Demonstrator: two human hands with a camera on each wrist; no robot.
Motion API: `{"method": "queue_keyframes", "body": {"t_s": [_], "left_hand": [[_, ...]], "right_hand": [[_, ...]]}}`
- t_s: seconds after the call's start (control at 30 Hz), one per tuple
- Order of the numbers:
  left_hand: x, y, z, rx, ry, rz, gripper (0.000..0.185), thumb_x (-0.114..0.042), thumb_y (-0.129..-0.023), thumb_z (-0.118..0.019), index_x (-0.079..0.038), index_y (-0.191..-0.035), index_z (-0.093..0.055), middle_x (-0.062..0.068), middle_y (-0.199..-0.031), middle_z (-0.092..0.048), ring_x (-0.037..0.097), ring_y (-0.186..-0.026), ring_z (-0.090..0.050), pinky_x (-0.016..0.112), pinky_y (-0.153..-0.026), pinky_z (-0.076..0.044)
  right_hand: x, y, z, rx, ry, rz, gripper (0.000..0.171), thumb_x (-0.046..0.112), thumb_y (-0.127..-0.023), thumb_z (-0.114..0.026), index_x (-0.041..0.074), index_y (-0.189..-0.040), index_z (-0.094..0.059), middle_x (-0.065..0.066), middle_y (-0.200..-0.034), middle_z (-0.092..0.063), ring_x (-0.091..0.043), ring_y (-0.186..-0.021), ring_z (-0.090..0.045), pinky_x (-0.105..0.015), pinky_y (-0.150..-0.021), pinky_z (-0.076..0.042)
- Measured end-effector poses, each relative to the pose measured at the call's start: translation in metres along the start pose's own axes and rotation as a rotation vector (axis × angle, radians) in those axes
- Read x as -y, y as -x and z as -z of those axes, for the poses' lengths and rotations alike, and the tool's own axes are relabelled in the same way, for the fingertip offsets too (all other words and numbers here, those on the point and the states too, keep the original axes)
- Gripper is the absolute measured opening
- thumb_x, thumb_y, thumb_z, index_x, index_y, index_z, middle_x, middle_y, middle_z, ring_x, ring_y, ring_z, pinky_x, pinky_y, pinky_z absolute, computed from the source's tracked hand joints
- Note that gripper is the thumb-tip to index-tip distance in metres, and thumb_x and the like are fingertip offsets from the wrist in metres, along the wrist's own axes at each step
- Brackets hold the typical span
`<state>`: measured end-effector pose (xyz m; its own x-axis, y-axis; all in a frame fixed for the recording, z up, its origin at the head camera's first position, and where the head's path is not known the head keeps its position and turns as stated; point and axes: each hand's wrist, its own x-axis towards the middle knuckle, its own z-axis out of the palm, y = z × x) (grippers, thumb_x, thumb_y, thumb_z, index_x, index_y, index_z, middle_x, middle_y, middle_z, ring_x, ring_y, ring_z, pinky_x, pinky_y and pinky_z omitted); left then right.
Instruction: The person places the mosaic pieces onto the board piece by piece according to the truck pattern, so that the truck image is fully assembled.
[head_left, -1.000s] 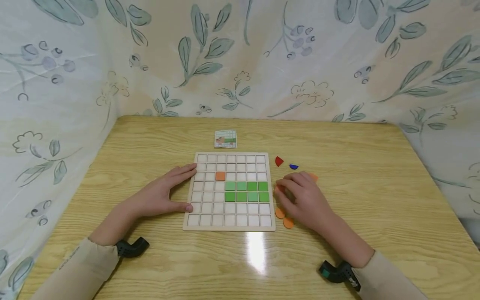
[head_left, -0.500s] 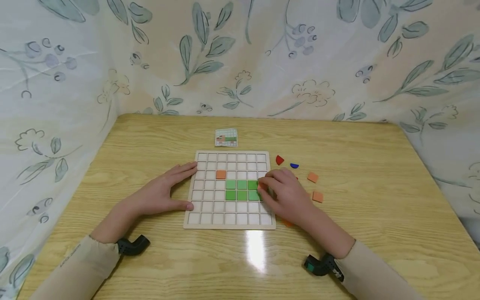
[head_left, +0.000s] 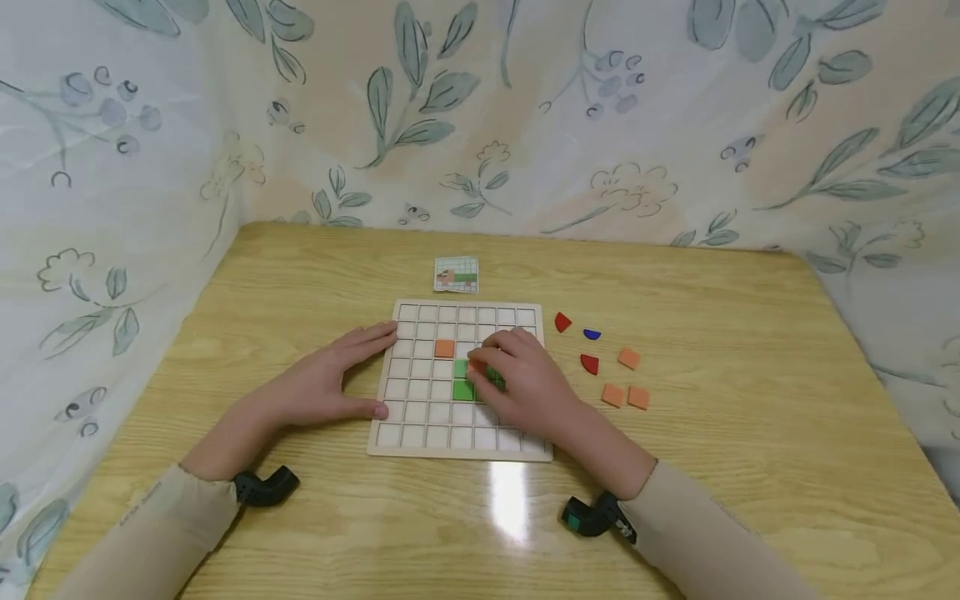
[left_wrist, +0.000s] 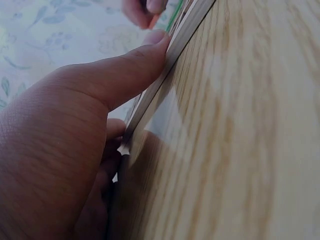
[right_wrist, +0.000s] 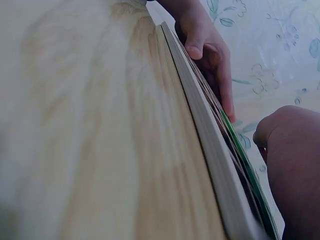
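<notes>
The small orange piece (head_left: 477, 365) sits in our right hand (head_left: 525, 379), low over the middle of the wooden board (head_left: 420, 435), right by the green squares (head_left: 462, 389). The grip of this hand is narrow: the fingertips pinch the piece, and we can see only a bit of it. Our left hand (head_left: 330, 387) lies flat with straight fingers on the board's left edge and holds nothing. We think we are at the step of putting this piece into a little box of the board. The next move needs a soft, straight push down, so the piece drops inside the thin wooden lines and does not bump the green squares or the orange square (head_left: 445, 348) just beside them. We cannot tell which box it is over, because the fingers hide it. Many boxes around are open. On the bench (head_left: 750, 467) to the right lie two red pieces (head_left: 562, 322), a blue one (head_left: 592, 334) and three orange squares (head_left: 628, 358), well apart from the board. A small picture card (head_left: 456, 275) lies behind the board.
</notes>
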<state>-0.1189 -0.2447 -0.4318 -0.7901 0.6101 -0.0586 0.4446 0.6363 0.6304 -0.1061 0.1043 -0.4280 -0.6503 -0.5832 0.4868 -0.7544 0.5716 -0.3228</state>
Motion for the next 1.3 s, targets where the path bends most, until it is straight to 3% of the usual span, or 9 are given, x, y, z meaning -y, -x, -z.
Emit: {"method": "queue_keyframes", "body": {"t_s": [0.23,0.63,1.3], "left_hand": [[0.002,-0.001,0.004,0.001,-0.005,-0.022,0.111,-0.065,-0.086,-0.088,-0.021,-0.174,-0.035,-0.006,-0.181,-0.022,0.032,-0.167,-0.015,0.066,-0.128,-0.023],[-0.001,0.000,0.004,0.004,0.009,-0.011,0.112,-0.069,-0.085,-0.086,-0.025,-0.174,-0.034,-0.009,-0.181,-0.021,0.029,-0.168,-0.014,0.065,-0.128,-0.023],[0.001,-0.002,0.002,0.006,0.009,-0.015,0.112,-0.069,-0.086,-0.085,-0.023,-0.174,-0.034,-0.009,-0.181,-0.020,0.026,-0.167,-0.015,0.061,-0.128,-0.026]], "right_hand": [[0.011,-0.018,-0.015,0.030,0.007,0.019,0.011,0.018,-0.101,-0.077,0.011,-0.107,-0.083,-0.003,-0.104,-0.073,-0.024,-0.095,-0.065,-0.039,-0.092,-0.052],[0.015,-0.029,-0.024,0.060,0.014,0.033,0.014,0.022,-0.105,-0.075,0.011,-0.110,-0.082,-0.003,-0.111,-0.075,-0.023,-0.102,-0.066,-0.039,-0.096,-0.052],[0.013,-0.028,-0.026,0.100,0.074,0.033,0.013,0.023,-0.104,-0.077,0.014,-0.111,-0.083,-0.001,-0.115,-0.075,-0.023,-0.102,-0.064,-0.040,-0.095,-0.052]]}}
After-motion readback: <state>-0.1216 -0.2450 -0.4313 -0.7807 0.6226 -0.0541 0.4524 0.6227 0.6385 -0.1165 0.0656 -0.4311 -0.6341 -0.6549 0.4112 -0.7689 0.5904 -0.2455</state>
